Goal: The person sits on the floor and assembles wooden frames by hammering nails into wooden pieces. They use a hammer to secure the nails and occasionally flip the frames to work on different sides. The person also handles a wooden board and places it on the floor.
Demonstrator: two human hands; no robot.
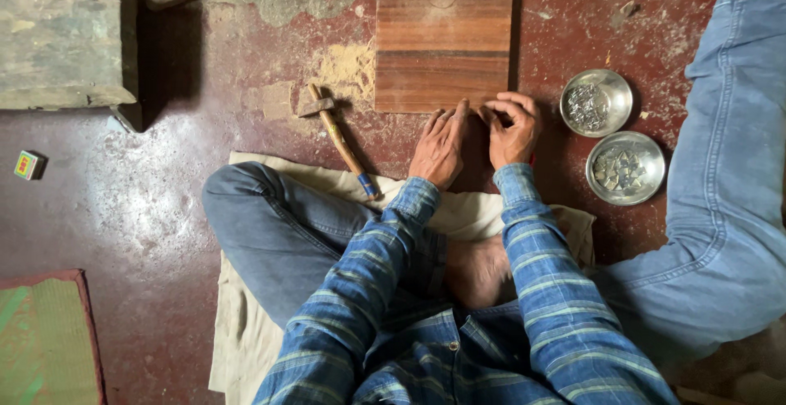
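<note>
Left hand: my left hand lies palm down on the floor, fingers straight and close together, tips touching the near edge of the wooden board. It holds nothing.
Right hand: my right hand is curled, fingers bent in toward the thumb, at the board's near right corner. Whether something small is pinched in it, I cannot tell.
Hands to each other: just beside one another, the right at 3 o'clock of the left, a narrow gap between.
Wooden board: flat on the floor at 12 o'clock of both hands, striped in brown and reddish bands, its far end cut off by the top of the view.
Hammer: at 9 o'clock of my left hand, lying on the floor, wooden handle, head pointing away from me, blue-wrapped handle end resting on the cloth's edge.
Upper steel bowl: at 3 o'clock of my right hand, near it, holding small metal pieces.
Lower steel bowl: at 4 o'clock of my right hand, touching or nearly touching the upper bowl, holding small pale chips.
Cloth: beige, spread under my crossed legs at 6 o'clock.
Floor: dark red, worn, with sawdust patches near the board.
Small box: far off at 9 o'clock, well apart from everything else.
</note>
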